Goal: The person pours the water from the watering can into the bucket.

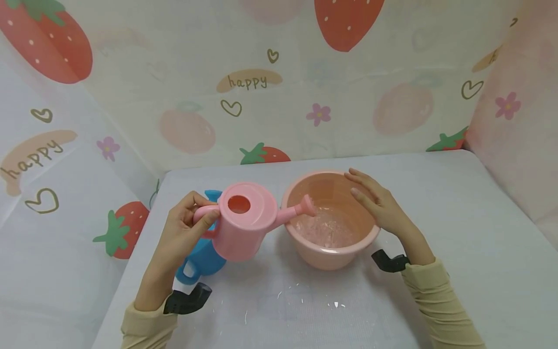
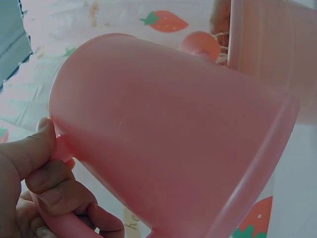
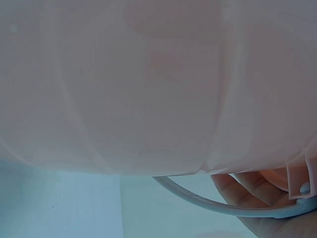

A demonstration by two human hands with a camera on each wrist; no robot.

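Note:
My left hand (image 1: 185, 225) grips the handle of a pink watering can (image 1: 241, 237), held above the table and tipped to the right. Its spout (image 1: 292, 212) reaches over the near-left rim of a pink bucket (image 1: 329, 261). Rippling water (image 1: 324, 228) lies in the bucket. At the bucket's right side my right hand (image 1: 381, 203) holds the rim, thumb inside; in the right wrist view, fingers (image 3: 257, 191) show outside the wall beside a grey bail handle (image 3: 223, 208). The left wrist view is mostly the can's wall (image 2: 168, 134).
A blue watering can (image 1: 202, 259) stands on the table at the left, partly hidden behind my left hand and the pink can. Small wet spots (image 1: 337, 305) dot the white tabletop (image 1: 457, 203) in front. Strawberry-print sheets (image 1: 192, 82) enclose the back and sides.

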